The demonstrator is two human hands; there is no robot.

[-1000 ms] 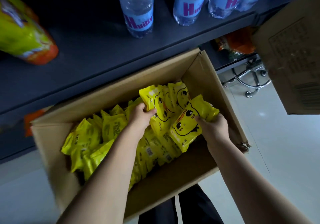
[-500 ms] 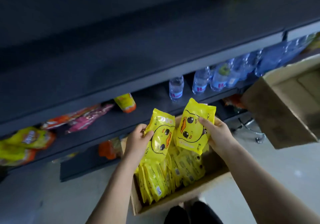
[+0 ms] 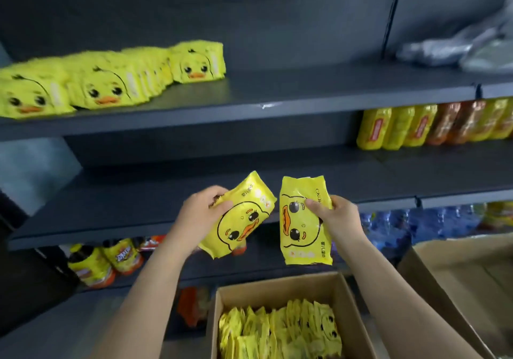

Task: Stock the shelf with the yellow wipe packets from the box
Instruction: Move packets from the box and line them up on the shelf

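My left hand (image 3: 201, 214) grips a yellow duck-face wipe packet (image 3: 240, 219), tilted, in front of the middle shelf. My right hand (image 3: 337, 217) grips a second yellow packet (image 3: 298, 231), upright with the duck face turned sideways. Both packets are raised above the open cardboard box (image 3: 352, 306), which holds several more yellow packets (image 3: 280, 331) standing on edge. On the upper dark shelf (image 3: 305, 89), at the left, a row of the same duck packets (image 3: 105, 81) stands facing out.
Yellow and orange snack bags (image 3: 433, 125) sit on the middle shelf at the right. Blue-labelled water bottles (image 3: 416, 225) and yellow-orange bottles (image 3: 108, 261) fill the lower shelf. A second cardboard box (image 3: 466, 275) is at the right; grey wrapped goods (image 3: 460, 50) lie top right.
Both hands have lifted a packet each out of the box and raised them to shelf height. My view has tilted up from the box to the shelves.
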